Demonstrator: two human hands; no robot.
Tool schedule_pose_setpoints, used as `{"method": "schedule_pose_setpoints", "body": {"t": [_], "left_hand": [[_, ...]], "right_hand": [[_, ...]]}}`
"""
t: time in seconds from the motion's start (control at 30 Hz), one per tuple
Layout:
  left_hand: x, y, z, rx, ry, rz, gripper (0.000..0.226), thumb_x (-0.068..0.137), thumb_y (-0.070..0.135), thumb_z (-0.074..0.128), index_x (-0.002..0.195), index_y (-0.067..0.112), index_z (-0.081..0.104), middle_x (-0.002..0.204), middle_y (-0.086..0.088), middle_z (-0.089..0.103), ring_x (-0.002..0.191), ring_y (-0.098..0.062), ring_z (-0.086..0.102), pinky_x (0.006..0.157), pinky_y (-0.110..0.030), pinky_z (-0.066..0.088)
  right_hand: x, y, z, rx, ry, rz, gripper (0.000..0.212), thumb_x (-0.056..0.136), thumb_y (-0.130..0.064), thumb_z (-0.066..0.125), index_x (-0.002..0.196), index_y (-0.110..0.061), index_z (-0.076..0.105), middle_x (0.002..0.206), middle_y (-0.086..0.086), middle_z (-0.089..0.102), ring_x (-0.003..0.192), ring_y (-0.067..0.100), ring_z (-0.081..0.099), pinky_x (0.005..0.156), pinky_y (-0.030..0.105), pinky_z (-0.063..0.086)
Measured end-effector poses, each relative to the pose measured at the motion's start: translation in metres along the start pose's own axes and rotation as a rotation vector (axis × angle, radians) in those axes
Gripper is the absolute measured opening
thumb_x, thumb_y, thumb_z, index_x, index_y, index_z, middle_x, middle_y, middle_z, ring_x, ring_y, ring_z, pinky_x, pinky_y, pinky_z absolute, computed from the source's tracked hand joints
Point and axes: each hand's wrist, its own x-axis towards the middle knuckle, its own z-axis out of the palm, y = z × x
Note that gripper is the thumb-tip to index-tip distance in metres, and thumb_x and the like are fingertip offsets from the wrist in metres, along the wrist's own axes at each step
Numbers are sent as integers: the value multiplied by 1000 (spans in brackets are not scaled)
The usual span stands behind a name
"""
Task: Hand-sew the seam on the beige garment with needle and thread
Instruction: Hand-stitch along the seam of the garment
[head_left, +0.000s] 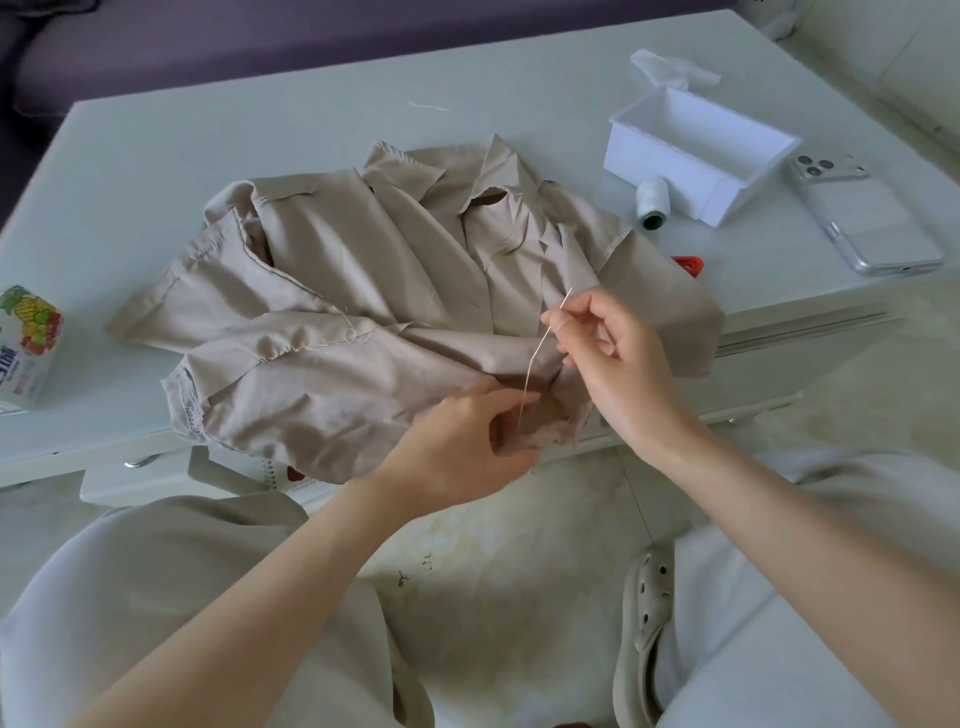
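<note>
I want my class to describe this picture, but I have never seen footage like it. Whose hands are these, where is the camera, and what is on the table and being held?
There is no machine here. A person sews with bare hands, and one camera worn on their head looks down, so both arms enter from below. On the white table lies a beige garment, with a white box, a thread spool, a phone and a carton around it. The right hand pinches a needle with thread running down from it. The left hand grips the garment's near edge.
</note>
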Motion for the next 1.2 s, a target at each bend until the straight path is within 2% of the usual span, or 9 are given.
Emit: {"method": "schedule_pose_setpoints", "body": {"t": [0.13, 0.33, 0.6, 0.73, 0.87, 0.93, 1.03, 1.1, 1.2], "left_hand": [[-2, 15, -7, -518, -116, -53, 23, 87, 23, 67, 109, 22, 65, 109, 4, 54, 92, -7, 55, 79, -11, 43], [-1, 14, -18, -988, -14, 0, 13, 88, 5, 59, 75, 5, 59, 68, 0, 63, 68, -8, 60, 70, -16, 48], [-4, 3, -31, -1175, 65, 191, 23, 78, 42, 70, 70, 20, 68, 59, 2, 54, 57, -12, 52, 65, -22, 48], [-5, 1, -34, -1041, 202, 56, 24, 89, 27, 58, 68, 18, 67, 50, 5, 35, 47, -9, 33, 50, -19, 36], [-5, -7, -23, -624, 180, -159, 28, 95, 22, 55, 69, 15, 63, 43, 12, 34, 42, -5, 29, 46, -19, 26], [-6, -11, -13, -490, 136, -240, 28, 93, 20, 56, 66, 16, 63, 43, 11, 34, 42, -6, 27, 46, -19, 23], [-13, -14, -1, -330, 70, -229, 22, 91, 23, 58, 72, 15, 66, 55, 6, 43, 46, -7, 31, 47, -16, 25], [-18, -16, 4, -234, 41, -234, 14, 90, 28, 59, 82, 18, 66, 70, 9, 56, 49, -3, 40, 50, -15, 30], [-25, -17, 7, 42, -7, -270, 18, 93, 35, 52, 104, 24, 60, 96, 13, 63, 73, -2, 56, 63, -20, 38]], "right_hand": [[0, 3, 2, -23, -39, -15, 12, 90, -25, 55, 79, -20, 55, 80, 0, 65, 76, 17, 60, 78, 37, 49], [8, 16, -4, -176, 66, 14, 13, 97, -4, 41, 85, -8, 46, 72, -5, 62, 71, 8, 60, 70, 17, 45], [5, 27, -6, -374, 15, -64, 19, 92, 5, 37, 81, -11, 41, 67, 3, 54, 71, 26, 57, 62, 15, 39], [5, 21, -6, -214, 17, 6, 15, 98, -5, 41, 85, -11, 45, 63, -7, 53, 71, 20, 61, 68, 24, 44], [0, -1, -9, 434, -161, 228, 16, 99, -7, 41, 87, -8, 51, 55, -8, 48, 63, 12, 59, 84, 31, 51], [-5, -9, -10, 627, -233, 321, 18, 100, -6, 37, 89, -7, 51, 54, -6, 42, 49, 9, 48, 69, 30, 56], [-10, -10, -12, 528, -253, 354, 20, 101, -8, 36, 91, -10, 52, 53, -7, 32, 42, 6, 27, 42, 18, 36], [-9, -3, -12, 377, -261, 341, 21, 102, -11, 35, 90, -11, 53, 54, -7, 27, 42, 5, 21, 38, 16, 21], [-11, 10, -13, 131, -300, 316, 23, 102, -14, 36, 88, -13, 54, 47, -13, 31, 39, 2, 26, 38, 13, 21]]}}
